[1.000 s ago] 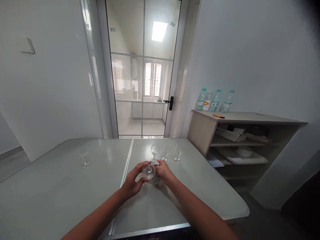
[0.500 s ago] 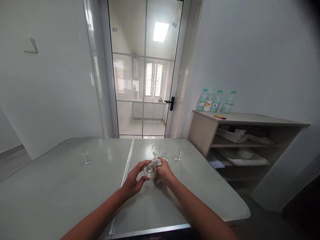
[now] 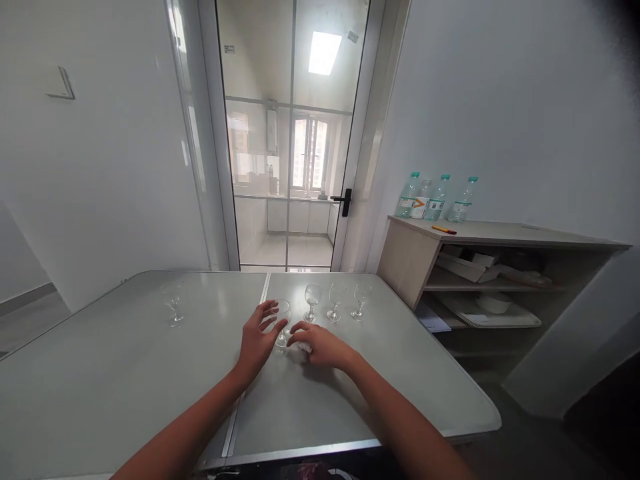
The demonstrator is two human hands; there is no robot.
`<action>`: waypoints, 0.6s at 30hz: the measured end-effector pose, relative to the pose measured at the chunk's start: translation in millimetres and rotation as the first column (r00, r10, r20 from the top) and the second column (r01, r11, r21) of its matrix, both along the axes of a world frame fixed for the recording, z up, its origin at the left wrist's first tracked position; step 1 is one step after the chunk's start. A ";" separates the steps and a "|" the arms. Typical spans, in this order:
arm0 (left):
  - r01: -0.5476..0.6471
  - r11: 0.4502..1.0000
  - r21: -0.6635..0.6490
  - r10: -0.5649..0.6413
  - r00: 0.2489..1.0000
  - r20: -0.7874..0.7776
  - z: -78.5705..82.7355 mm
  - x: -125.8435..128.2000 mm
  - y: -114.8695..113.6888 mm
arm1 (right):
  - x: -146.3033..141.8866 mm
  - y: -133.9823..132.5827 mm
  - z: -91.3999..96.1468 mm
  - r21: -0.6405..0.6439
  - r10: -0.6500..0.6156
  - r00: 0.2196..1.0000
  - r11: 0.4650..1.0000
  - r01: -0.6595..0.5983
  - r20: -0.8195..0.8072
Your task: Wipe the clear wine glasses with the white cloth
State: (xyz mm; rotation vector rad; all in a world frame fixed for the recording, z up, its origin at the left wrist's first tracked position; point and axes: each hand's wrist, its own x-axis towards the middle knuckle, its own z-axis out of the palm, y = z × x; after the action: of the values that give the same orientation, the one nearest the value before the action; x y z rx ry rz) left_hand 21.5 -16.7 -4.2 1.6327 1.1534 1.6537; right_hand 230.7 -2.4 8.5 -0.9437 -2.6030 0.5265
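Observation:
A clear stemmed glass (image 3: 281, 312) stands upright on the table, its foot at or very near the tabletop. My left hand (image 3: 257, 340) curves around its bowl from the left, fingers behind and thumb in front. Crumpled in my right hand (image 3: 320, 343) is a white cloth (image 3: 303, 347), mostly covered by the palm. The right fingertips are close to the glass's stem and foot. Just behind, a row of three similar glasses stands upright: one on the left (image 3: 313, 300), one in the middle (image 3: 337, 301) and one on the right (image 3: 361, 300).
Another stemmed glass (image 3: 173, 303) is on the table's left half. A metal seam (image 3: 233, 421) divides the tabletop (image 3: 165, 380). To the right stands a shelf unit (image 3: 407, 257) with plastic bottles (image 3: 437, 198) on top. A glass door (image 3: 289, 220) is behind the table.
The held glass has gone from tilted, its round end toward me, to upright and lower on the table, slightly left. My right hand and cloth have come down from its side to near its foot.

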 end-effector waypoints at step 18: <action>-0.060 0.998 0.034 0.064 0.989 -0.131 -3.8 -10.7 12.0 | -25.5 -20.7 -8.8 0.153 -0.365 0.848 0.931 0.332 0.385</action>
State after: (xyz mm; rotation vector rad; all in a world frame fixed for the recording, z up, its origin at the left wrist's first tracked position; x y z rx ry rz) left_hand 10.9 -4.7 -8.1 1.7641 1.2609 1.6288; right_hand 205.2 -23.1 -0.3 -1.6047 -2.6702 0.1314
